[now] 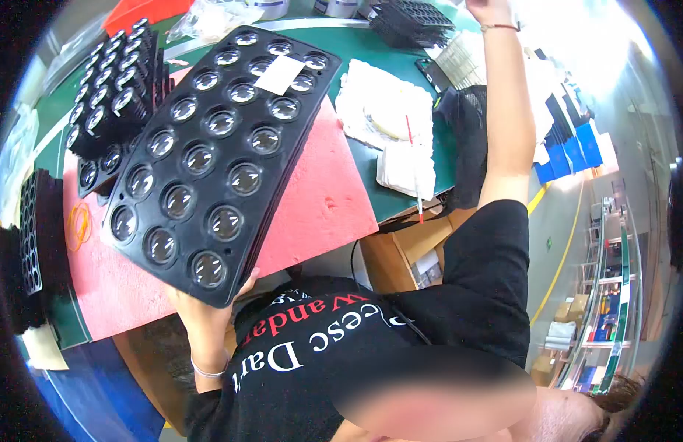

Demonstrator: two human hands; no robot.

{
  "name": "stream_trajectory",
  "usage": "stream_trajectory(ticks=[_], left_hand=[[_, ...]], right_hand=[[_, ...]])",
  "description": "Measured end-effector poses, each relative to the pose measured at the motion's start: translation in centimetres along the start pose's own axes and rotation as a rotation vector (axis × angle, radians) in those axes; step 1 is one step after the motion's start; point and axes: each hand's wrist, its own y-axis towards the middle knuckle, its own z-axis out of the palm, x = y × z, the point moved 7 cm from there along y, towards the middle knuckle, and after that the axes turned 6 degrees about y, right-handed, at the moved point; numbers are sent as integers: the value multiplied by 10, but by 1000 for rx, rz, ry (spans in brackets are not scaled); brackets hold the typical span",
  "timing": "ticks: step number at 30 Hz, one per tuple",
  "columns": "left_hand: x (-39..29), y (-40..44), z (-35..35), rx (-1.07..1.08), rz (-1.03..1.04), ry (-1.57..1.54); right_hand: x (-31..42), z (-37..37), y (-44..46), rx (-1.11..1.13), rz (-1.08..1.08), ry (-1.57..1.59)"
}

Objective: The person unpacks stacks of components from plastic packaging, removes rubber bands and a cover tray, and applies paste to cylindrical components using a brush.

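Observation:
My left hand [207,312] is closed under the near end of a stack of black plastic trays [231,158]. The stack is tilted above a pink foam sheet [319,214], and round clear lenses sit in the top tray's pockets. A small white paper slip [280,74] lies on its far end. My right arm reaches far forward and to the right; my right hand [492,10] is cut off by the top edge, its fingers hidden. Below that arm are a white cloth pad [382,103] and a thin red-and-white stick [414,166].
More stacked lens trays [109,92] stand at the left, with another dark stack [39,236] beside the foam. Orange rubber bands [79,225] lie on the foam. Black trays [411,26] and a pale wire basket [463,59] are at the back. An open cardboard box [393,261] sits below the table edge.

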Motion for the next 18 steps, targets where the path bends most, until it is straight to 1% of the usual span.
stream_trajectory(ticks=[1, 2, 3, 5, 6, 7, 8, 9, 11, 12, 13, 15, 17, 18], left_hand=[[8, -3, 4, 22, -50, 55], [5, -3, 3, 20, -7, 141], [1, -2, 3, 17, 36, 227], [3, -2, 2, -4, 41, 239], [5, -2, 0, -37, 11, 203], [6, -1, -2, -68, -17, 166], [5, 0, -3, -66, -17, 155], [4, 2, -4, -78, -20, 153], [7, -1, -8, -75, -119, -8], [4, -1, -16, -41, -135, -91], [4, -3, -22, -51, -119, -110], [9, -9, -34, -74, -105, -161], [24, -21, -47, -105, -161, -261], [25, -26, -60, -173, -208, -390]], right_hand=[[6, 2, -6, 26, -18, 45], [12, 12, -24, 53, -37, 88], [16, 9, -24, 113, -4, 177], [29, 5, -21, 578, 67, 193], [36, -4, -10, 478, 300, 282], [35, 25, -51, 432, 272, 278], [26, 64, -112, 385, 245, 275], [30, 76, -133, 337, 79, 228], [46, 88, -174, 173, -156, 89], [49, 96, -187, 163, -181, 114], [49, 107, -201, 171, -181, 117], [46, 136, -237, 243, -224, 155], [38, 165, -272, 315, -248, 199], [33, 176, -286, 352, -254, 225]])
